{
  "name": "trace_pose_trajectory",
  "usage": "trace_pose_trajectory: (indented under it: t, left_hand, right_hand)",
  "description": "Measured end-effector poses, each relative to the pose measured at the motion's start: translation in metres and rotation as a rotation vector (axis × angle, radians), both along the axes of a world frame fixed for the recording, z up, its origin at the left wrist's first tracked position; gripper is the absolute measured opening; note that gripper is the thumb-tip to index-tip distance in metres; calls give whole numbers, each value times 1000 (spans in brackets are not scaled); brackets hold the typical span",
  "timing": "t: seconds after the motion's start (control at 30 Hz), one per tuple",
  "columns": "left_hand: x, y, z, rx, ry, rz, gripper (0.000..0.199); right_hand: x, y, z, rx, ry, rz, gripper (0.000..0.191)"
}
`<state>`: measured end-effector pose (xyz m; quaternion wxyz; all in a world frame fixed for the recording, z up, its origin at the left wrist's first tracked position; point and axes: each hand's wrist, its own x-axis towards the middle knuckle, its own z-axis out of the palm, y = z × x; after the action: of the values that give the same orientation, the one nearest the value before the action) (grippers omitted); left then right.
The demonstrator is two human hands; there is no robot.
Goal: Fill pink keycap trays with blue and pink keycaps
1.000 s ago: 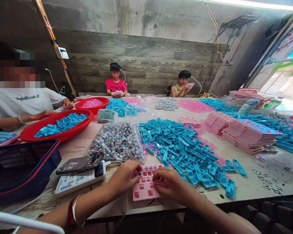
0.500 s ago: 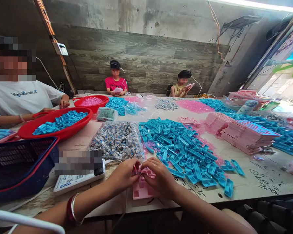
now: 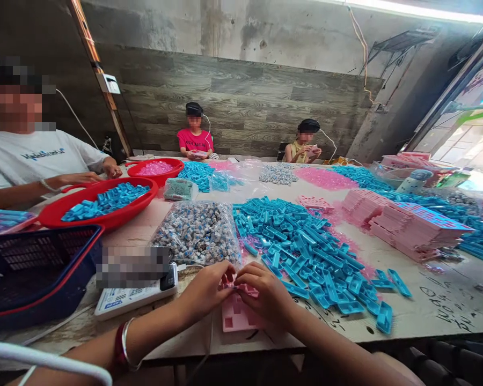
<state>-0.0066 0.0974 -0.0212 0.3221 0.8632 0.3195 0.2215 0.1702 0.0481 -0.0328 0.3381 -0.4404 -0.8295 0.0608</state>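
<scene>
A pink panel with square openings (image 3: 234,320) lies at the table's front edge, partly covered by my hands. My left hand (image 3: 211,287) is closed, thumb and fingers pinched over the panel's upper part. My right hand (image 3: 265,292) meets it there, its fingers also pinched together. Something tiny between the fingertips is too small to name. Just beyond my hands is a clear bag of small grey, white and blue pieces (image 3: 197,230). A large heap of blue trays (image 3: 306,246) spreads to the right of it.
At left stand a dark blue basket (image 3: 36,273), a red basin of blue pieces (image 3: 132,212) and a white device (image 3: 140,297). Stacked pink panels (image 3: 414,225) are at right. One person (image 3: 36,161) sits at left; two people sit across the table.
The whole view has shifted slightly, so things appear a little further right and lower. My hands keep nearly the same pinched pose over the pink panel.
</scene>
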Motion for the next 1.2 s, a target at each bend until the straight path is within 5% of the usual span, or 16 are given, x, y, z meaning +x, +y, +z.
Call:
trace_pose_trajectory:
  t: [0.53, 1.2]
  left_hand:
    - [1, -7, 5, 67, 67, 32, 13]
    - [-4, 6, 5, -5, 28, -125, 25]
  right_hand:
    - [-2, 1, -1, 172, -114, 103, 18]
    - [5, 2, -5, 71, -32, 99, 9]
